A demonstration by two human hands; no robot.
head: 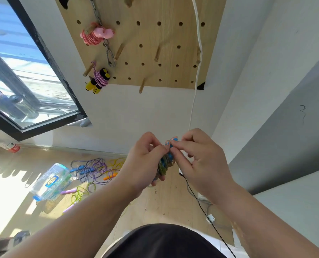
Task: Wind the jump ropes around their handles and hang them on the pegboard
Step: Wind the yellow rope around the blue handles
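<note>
Torso: dark garment [166, 241] at bottom centre of the frame, both bare forearms reaching up from it.
Left hand [143, 161]: centre of frame, fingers curled round a wound jump rope [165, 162], thumb near its top.
Right hand [201, 161]: just right of the left hand, thumb and forefinger pinching the upper end of the same bundle; other fingers bent, holding nothing.
Wound jump rope: blue handles wrapped in speckled green-yellow cord, held upright between the two hands, in front of the white wall below the pegboard.
Pegboard [155, 53]: pale wood, top centre, several wooden pegs sticking out.
Pink jump rope [95, 35]: wound, hanging on a peg at upper left of the board.
Yellow-and-black handled rope [99, 80]: wrapped in purple cord, hanging at the board's lower left.
Chain [106, 45]: metal, hanging between those two, clip at its lower end.
White cord [197, 53]: runs down the board's right side.
Loose ropes [93, 168]: tangled on the wooden floor, left of the hands; blue, purple, yellow, orange handles among them.
Clear plastic box [50, 181]: on the floor, lower left, beside the tangle.
Black cable [201, 205]: trails below the right wrist.
Window [24, 81]: dark frame, left edge.
</note>
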